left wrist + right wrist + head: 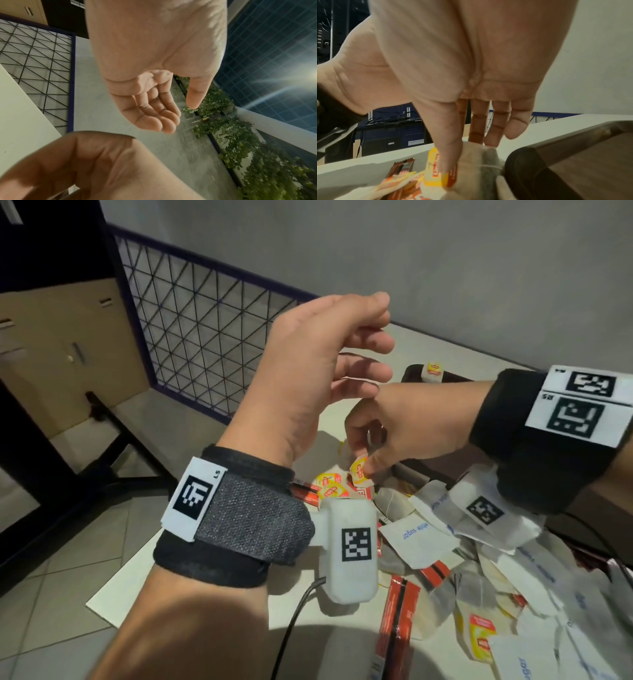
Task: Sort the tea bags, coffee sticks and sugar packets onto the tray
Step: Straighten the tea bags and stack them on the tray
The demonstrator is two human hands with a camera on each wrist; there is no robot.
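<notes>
**Tea bag tag pinched at the pile's far edge**

Nearest the head camera, the left forearm was seen, strapped with a black wristband (236,518) bearing printed markers and a white camera block (349,549). Beyond it, the left hand (318,371) was raised above the table (212,577), fingers loosely curled and spread, with nothing held in them; the left wrist view showed the same bare palm (154,65) with fingers bent inward.

The right hand (407,422) was lowered to the far end of the heap. A yellow tea bag tag (359,470) was pinched between its thumb and forefinger, the other fingers being extended downward. In the right wrist view the yellow tag (436,174) was seen under the thumb, with a grey tea bag (481,167) and its string just beside it.

A mixed pile was spread over the white table: white sugar packets (418,539), red and black coffee sticks (397,614), and further tea bags (479,638), overlapping one another. The dark tray (459,378) lay beyond the right wrist, and one tea bag (433,371) was seen at its far end. A dark wooden tray corner (573,155) was shown close beside the right hand's fingers.

A wire grid panel (205,337) stood at the table's left edge.
</notes>
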